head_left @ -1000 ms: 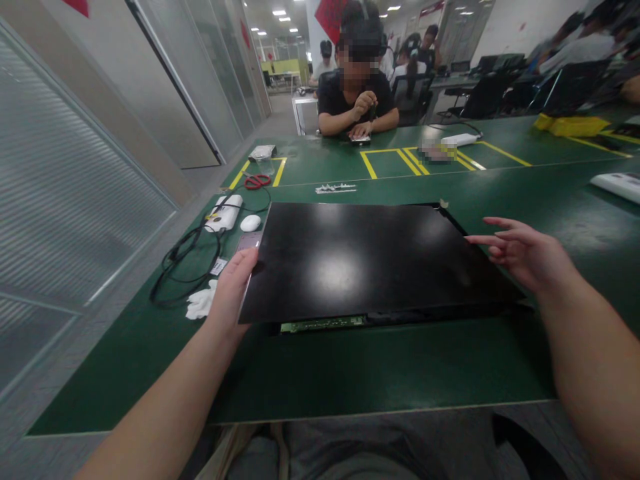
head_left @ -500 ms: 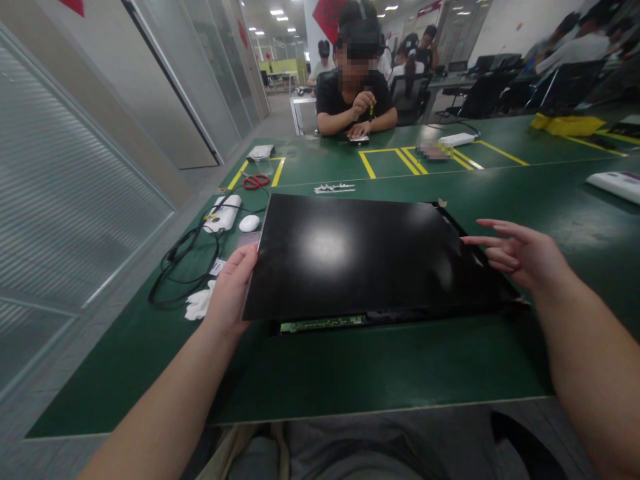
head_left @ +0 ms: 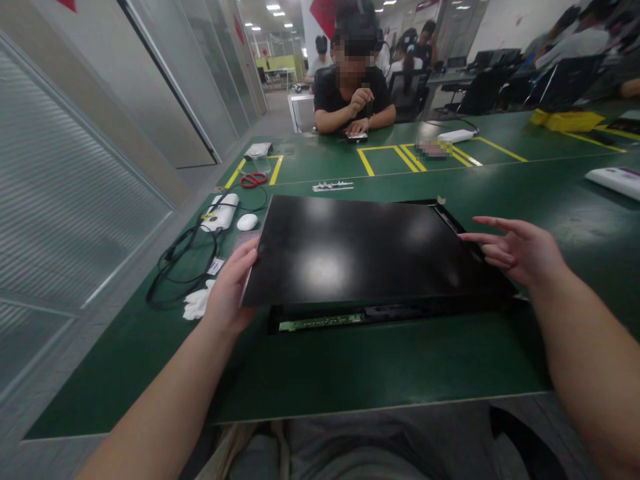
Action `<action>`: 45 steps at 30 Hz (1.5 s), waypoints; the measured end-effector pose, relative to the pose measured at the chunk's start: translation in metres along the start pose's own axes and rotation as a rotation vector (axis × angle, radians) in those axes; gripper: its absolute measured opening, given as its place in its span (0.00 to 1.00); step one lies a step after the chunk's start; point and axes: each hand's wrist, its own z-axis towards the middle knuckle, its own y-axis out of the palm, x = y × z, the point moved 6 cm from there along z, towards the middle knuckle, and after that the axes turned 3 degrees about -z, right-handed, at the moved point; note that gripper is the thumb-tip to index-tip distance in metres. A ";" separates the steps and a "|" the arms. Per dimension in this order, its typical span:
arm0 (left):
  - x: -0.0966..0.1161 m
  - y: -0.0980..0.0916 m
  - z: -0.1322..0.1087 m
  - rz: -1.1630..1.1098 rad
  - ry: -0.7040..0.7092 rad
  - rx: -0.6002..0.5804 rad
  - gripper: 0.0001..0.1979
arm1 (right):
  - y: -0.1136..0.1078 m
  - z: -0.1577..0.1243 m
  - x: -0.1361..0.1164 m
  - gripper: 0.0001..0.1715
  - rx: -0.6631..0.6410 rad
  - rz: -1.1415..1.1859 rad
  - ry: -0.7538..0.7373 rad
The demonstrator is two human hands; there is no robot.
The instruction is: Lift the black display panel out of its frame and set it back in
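Observation:
A thin black display panel (head_left: 320,247) lies tilted over a dark frame (head_left: 400,312), its left side raised. My left hand (head_left: 233,283) is closed round the panel's left edge, fingers partly hidden by it. Under the near edge, a green circuit board strip (head_left: 320,322) shows in the frame. My right hand (head_left: 523,253) is open at the panel's right side, with two fingers stretched out. One fingertip is at the panel's right edge; whether it touches, I cannot tell.
Left of the panel on the green table (head_left: 380,373) are a white mouse (head_left: 247,222), a white box (head_left: 220,213), black cables (head_left: 175,267), a white glove (head_left: 197,301) and red-handled scissors (head_left: 254,180). Small metal parts (head_left: 333,186) lie behind it. Opposite sits a person (head_left: 353,97).
The panel's near left corner has risen and shifted back slightly, baring more of the frame and circuit board. My right hand stays at nearly the same place.

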 end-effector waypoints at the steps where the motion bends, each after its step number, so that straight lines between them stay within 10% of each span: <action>1: -0.001 0.001 0.000 0.013 -0.006 -0.018 0.17 | 0.000 0.000 0.001 0.13 -0.003 0.003 0.003; 45: -0.032 -0.001 0.003 0.093 -0.154 -0.065 0.21 | -0.009 0.008 0.003 0.13 0.024 -0.083 -0.062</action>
